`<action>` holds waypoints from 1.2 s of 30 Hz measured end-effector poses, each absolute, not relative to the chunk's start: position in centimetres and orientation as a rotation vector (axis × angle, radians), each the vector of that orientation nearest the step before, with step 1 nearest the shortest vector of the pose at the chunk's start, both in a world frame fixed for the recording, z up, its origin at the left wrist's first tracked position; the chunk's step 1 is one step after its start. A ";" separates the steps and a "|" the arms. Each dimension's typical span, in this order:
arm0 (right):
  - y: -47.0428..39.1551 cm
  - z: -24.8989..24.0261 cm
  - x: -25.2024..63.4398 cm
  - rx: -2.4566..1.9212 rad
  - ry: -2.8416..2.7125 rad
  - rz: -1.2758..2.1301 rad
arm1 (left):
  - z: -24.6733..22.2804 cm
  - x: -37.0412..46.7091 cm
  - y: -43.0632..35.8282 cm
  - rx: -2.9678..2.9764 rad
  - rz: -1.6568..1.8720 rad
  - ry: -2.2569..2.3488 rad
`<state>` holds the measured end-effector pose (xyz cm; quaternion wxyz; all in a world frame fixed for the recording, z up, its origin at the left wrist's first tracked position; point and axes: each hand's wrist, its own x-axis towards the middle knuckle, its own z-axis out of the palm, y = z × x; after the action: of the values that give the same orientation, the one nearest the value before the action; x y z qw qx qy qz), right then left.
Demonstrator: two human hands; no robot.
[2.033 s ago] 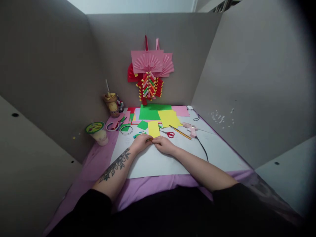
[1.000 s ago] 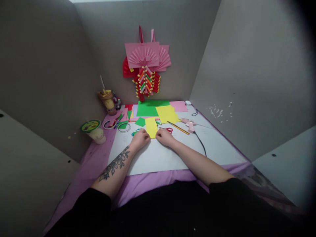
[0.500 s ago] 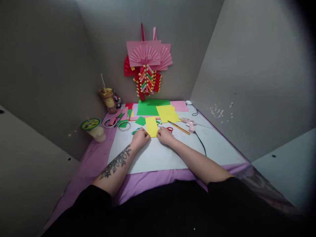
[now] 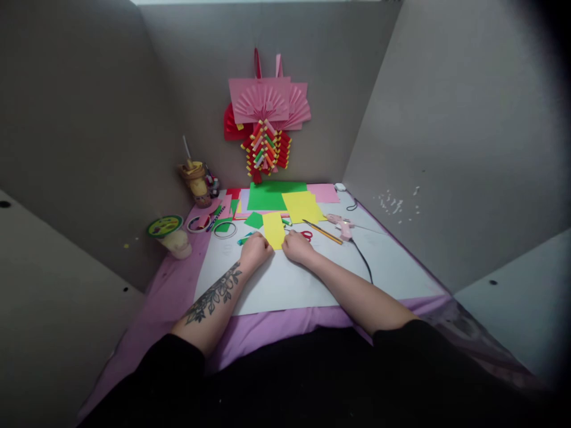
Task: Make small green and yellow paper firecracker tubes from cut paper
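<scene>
A yellow paper strip (image 4: pixel 273 229) lies flat on the white sheet between my two hands. My left hand (image 4: pixel 256 251) is closed at the strip's near left corner. Its fingers are curled with the tips against the paper. My right hand (image 4: pixel 296 247) is closed at the near right edge of the same strip, its knuckles facing up. Red-handled scissors (image 4: pixel 307 235) lie just beyond my right hand, partly hidden by it. By my left hand there is a small blue-green item (image 4: pixel 244 239), partly covered. A green paper piece (image 4: pixel 254 220) sits beyond the left hand.
Yellow sheets (image 4: pixel 304 208) and a green sheet (image 4: pixel 276 196) lie at the back. To the right are a pencil (image 4: pixel 328 233) and a pink glue gun (image 4: pixel 344 227) with its cord. A lidded cup (image 4: pixel 176 242) and tape rolls (image 4: pixel 224 229) stand left. Paper decorations (image 4: pixel 263 113) hang behind.
My left hand has shifted slightly right along the near edge of the yellow paper. The right hand stays nearly in place. The view has tilted up a little.
</scene>
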<state>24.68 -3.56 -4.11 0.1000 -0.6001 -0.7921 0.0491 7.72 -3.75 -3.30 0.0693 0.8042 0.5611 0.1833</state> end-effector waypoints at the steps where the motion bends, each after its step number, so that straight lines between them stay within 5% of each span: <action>1: -3.6 -4.1 24.7 -1.776 -2.341 0.142 | -3.3 7.8 -3.8 2.418 0.550 1.694; 24: -3.8 -3.7 24.8 -1.862 -2.298 0.182 | -2.3 8.2 -4.5 2.495 0.390 1.777; 36: -3.4 -4.3 26.2 -1.699 -2.078 0.373 | -3.6 7.4 -3.6 2.764 0.359 1.326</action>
<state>26.19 -3.35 -4.31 0.2142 -0.6125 -0.7489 0.1345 7.44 -3.60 -3.60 0.0274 0.8952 0.4293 0.1163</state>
